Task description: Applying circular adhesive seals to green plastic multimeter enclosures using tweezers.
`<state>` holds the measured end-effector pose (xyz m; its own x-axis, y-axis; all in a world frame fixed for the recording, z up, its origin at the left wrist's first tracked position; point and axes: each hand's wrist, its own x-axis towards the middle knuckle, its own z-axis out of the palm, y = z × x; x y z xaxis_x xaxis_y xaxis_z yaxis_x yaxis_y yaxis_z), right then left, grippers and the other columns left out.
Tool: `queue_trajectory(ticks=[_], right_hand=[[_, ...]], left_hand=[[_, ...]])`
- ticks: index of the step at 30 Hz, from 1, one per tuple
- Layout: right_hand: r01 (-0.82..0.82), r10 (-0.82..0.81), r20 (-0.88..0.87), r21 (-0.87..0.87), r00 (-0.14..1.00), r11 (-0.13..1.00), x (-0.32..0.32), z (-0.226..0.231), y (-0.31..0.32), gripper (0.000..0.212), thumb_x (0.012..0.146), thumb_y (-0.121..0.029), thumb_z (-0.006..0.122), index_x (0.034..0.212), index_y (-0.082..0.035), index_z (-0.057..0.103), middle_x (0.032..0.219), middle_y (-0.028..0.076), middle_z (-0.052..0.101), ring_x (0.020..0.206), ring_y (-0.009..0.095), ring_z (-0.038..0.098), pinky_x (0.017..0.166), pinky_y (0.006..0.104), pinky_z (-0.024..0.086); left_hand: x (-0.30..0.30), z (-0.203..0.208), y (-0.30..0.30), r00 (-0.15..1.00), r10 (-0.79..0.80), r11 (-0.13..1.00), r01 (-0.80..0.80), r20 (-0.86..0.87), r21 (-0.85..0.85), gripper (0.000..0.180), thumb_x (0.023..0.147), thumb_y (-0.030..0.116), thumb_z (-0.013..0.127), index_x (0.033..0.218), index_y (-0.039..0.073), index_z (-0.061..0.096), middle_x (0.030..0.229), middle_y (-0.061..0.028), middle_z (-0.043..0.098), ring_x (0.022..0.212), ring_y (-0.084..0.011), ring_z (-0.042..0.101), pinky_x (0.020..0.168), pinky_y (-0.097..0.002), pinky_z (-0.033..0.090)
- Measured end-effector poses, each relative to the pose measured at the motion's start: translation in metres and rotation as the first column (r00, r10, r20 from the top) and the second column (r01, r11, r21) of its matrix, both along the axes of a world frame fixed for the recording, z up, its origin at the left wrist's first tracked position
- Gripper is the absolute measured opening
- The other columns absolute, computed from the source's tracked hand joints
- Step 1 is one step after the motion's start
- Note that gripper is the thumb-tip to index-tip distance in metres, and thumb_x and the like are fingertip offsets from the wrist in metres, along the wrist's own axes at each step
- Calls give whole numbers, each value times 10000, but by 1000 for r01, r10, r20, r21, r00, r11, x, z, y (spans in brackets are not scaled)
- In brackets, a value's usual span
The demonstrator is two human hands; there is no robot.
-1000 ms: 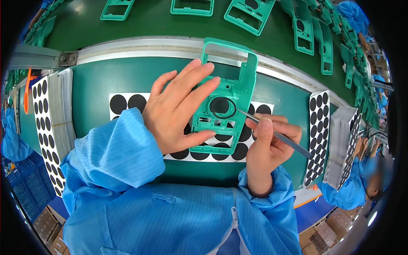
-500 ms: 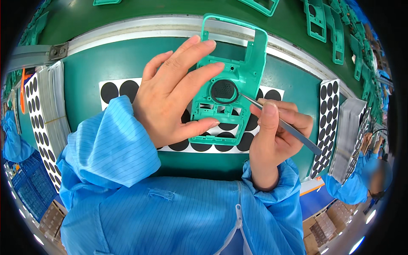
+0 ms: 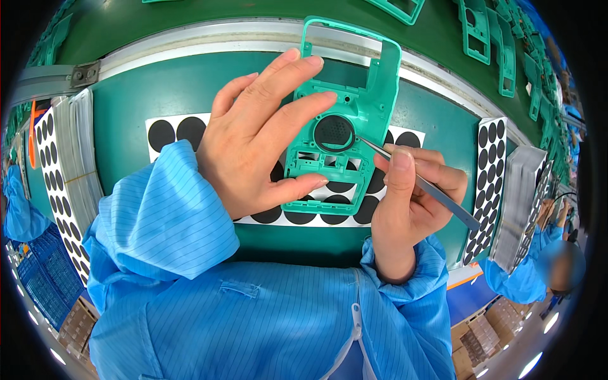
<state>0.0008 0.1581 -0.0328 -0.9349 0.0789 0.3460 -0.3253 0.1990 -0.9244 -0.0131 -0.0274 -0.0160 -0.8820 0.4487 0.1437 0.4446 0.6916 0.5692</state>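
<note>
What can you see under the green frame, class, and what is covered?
A white sheet of black discs; some show through the green frame's lower openings. Its solid middle and the left hand cover parts, so what lies there cannot be seen.

Blue crates (image 3: 47, 278), lower left — cardboard boxes (image 3: 482, 335) and co-worker (image 3: 516, 278), right side

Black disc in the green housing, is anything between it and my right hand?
Only the tweezers held in the right hand, with tips at the right edge of the black disc. Nothing else visible is in the way; the left hand lies over the left side of the green housing.
</note>
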Motion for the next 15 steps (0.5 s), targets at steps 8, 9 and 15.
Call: queue_trajectory(ticks=[8,9,15], right_hand=[[12,-13,-9,-93,1000,996,-1,2,-1,176,804,-33,519,848,-3,352,761,166,533,639,162,579,546,235,533],[41,-43,-20,-91,999,995,-1,3,0,176,805,-36,519,848,-2,351,757,165,532,628,157,574,535,234,532],[50,-59,-56,-149,997,988,-2,4,1,192,785,11,524,864,-2,350,761,173,538,617,165,578,525,228,510]], left_hand=[[0,0,1,1000,-1,1000,1,1,-6,725,517,194,751,1157,71,433,1290,-153,317,1202,-333,306,915,-400,276],[-1,-1,1,1000,-5,1000,5,-3,-3,724,517,194,751,1156,71,433,1290,-153,318,1201,-333,307,914,-399,276],[0,0,-1,1000,0,1000,0,-7,-3,719,519,197,752,1152,68,436,1288,-152,322,1198,-335,311,913,-397,276]])
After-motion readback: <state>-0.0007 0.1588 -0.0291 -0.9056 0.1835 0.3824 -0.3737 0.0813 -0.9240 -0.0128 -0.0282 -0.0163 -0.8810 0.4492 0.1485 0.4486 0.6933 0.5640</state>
